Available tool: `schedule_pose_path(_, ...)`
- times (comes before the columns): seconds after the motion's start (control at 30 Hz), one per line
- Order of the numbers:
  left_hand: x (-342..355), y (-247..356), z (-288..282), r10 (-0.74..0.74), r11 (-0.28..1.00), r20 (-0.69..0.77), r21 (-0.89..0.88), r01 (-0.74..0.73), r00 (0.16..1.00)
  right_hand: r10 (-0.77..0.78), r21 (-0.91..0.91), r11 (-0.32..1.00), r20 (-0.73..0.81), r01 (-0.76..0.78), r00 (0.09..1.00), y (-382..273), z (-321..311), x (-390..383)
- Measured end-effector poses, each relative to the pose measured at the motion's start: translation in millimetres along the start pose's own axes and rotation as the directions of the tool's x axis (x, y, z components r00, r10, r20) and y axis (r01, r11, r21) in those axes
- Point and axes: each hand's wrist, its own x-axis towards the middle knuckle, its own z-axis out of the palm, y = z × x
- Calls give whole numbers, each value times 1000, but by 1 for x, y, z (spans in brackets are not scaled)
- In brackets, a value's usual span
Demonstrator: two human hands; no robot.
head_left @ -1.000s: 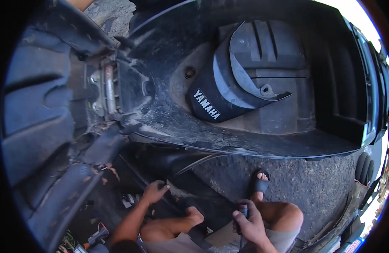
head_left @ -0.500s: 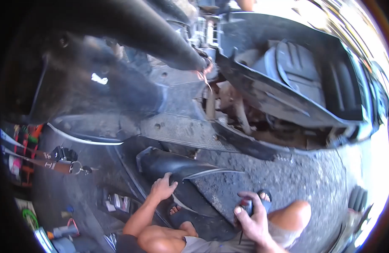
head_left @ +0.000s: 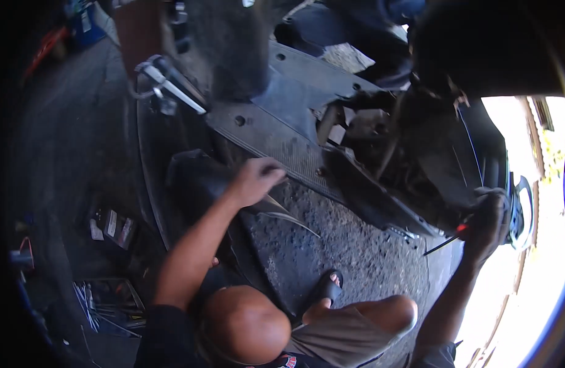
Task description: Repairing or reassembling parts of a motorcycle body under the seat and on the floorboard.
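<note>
A partly stripped scooter lies before me, its ribbed grey footboard (head_left: 282,147) running across the middle. My left hand (head_left: 256,182) is over the near edge of the footboard, fingers bent and thumb apart, with nothing visible between them. Beneath that hand is a loose dark curved body panel (head_left: 196,168) with a pale pointed end; whether they touch I cannot tell. At the far right, my right hand (head_left: 488,227) grips a screwdriver (head_left: 443,246), with red showing at its handle and its dark shaft pointing down and left. That hand is beside the scooter's rear bodywork (head_left: 411,214).
Rough, dark stony ground (head_left: 307,257) lies between my feet and the scooter. To the left are a small box of parts (head_left: 115,228) and a tray of tools (head_left: 110,303). A bright silver-edged item (head_left: 172,86) is near the scooter's front. Strong daylight fills the right side.
My view has shifted. My left hand has come up off the loose panel toward the footboard. My right hand, with the screwdriver, has swung up and right beside the scooter's rear.
</note>
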Motion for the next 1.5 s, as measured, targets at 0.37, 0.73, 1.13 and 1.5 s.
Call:
schedule_pose_path(0.37,274,20,124,-171,968,-55,-197,157,984,192,246,950,27,-193,981,37,9,72)
schedule_pose_path(0.73,303,39,142,-316,863,216,-339,375,924,125,175,980,-152,-98,980,52,7,60)
schedule_pose_path(1.13,312,36,136,-334,848,327,-304,433,884,156,218,962,56,-165,986,50,-8,50)
schedule_pose_path(1.5,306,48,136,-318,881,273,-268,389,908,167,243,959,-70,-146,983,71,-19,60)
